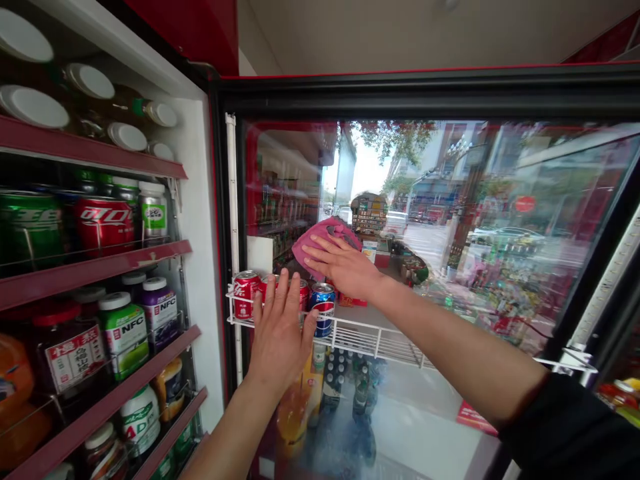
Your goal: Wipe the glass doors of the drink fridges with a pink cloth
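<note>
My right hand (347, 267) lies with its fingers stretched over a pink cloth (314, 252) and holds it against the glass (450, 173) of a cooler door. My left hand (283, 327) is open and holds nothing, its fingers pointing up in front of the door's white wire rack (380, 339). Red cola cans (245, 293) stand in that rack, partly hidden behind my left fingers. A blue can (323, 303) stands just right of those fingers, below the cloth. Whether my left hand touches a can or the rack, I cannot tell.
At left, cooler shelves with red edges (95, 275) carry cans and bottles, including a green-capped juice bottle (123, 333). The door's black frame (425, 97) runs across the top. A street shows in the glass. A white light strip (607, 280) lines the door's right side.
</note>
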Available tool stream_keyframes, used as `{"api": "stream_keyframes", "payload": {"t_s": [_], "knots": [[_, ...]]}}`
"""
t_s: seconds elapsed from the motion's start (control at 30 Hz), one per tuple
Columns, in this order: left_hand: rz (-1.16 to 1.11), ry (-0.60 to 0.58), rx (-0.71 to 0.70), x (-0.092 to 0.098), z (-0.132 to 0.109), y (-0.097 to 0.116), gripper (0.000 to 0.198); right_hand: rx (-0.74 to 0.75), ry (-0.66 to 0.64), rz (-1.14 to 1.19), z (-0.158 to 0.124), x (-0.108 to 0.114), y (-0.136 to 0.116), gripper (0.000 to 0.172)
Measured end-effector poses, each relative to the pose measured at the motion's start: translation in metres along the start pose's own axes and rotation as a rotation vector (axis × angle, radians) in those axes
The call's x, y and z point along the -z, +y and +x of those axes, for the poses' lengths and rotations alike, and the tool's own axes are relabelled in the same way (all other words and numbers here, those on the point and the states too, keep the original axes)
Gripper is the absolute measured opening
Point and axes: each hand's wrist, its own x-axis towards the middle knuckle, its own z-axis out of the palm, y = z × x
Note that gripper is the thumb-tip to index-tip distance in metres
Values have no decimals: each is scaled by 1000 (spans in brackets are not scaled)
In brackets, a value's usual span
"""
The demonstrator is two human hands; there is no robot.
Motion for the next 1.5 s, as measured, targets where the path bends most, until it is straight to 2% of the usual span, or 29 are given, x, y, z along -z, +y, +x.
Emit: {"api": "stream_keyframes", "payload": {"t_s": [0.43, 0.57, 0.67, 0.8, 0.97, 1.07, 1.13, 1.23, 1.4, 1.5], "knots": [[-97, -25, -129, -30, 6, 72, 73, -158, -15, 4, -127, 26, 24, 73], [-115, -21, -177, -32, 7, 90, 72, -218, -43, -11, -170, 37, 30, 76], [-136, -28, -191, -29, 6, 94, 75, -265, -61, -14, -193, 42, 32, 77], [-146, -17, -169, -25, 5, 93, 77, -289, -48, -21, -190, 40, 24, 66], [-148, 15, -169, -25, 8, 97, 76, -190, -9, 8, -137, 22, 4, 55], [-155, 19, -172, -27, 10, 106, 77, -142, 16, 46, -110, 10, -3, 58], [-159, 10, -169, -29, 11, 113, 78, -141, 18, 65, -105, 6, -4, 62], [-169, -7, -165, -33, 11, 126, 79, -147, 15, 83, -118, 7, -1, 64], [-186, -11, -170, -43, 8, 148, 76, -210, 57, 95, -165, 15, 6, 58], [-193, -22, -187, -49, 9, 163, 75, -257, 38, 82, -194, 23, 12, 58]]}}
